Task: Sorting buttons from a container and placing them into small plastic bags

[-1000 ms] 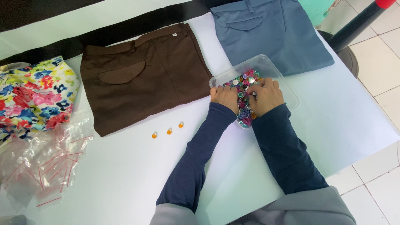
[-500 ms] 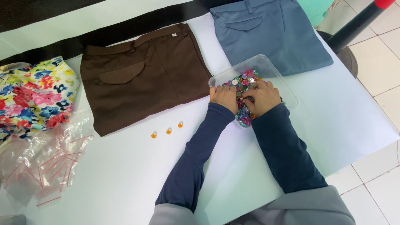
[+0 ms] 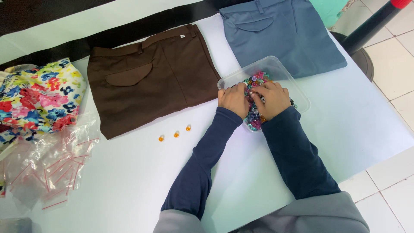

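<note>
Both my left hand (image 3: 233,100) and right hand (image 3: 271,99) were buried in the clear tub (image 3: 297,92) of colourful buttons (image 3: 254,80); whether my fingers pinched any, I couldn't tell. The tub sat near the tabletop (image 3: 366,129) edge; a careless shove might have spilled it.

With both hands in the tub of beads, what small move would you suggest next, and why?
Probably pinch out one more orange bead with the right hand: both hands, the left hand too, are sifting the clear tub, and three orange beads already sit in a row on the table.

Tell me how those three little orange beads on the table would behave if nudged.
The three orange beads look small, rounded and glossy, so they would probably roll or skid on the smooth white table. They seem very light and lie loose, apart from the clear tray, so a sleeve brushing past could scatter them.
</note>
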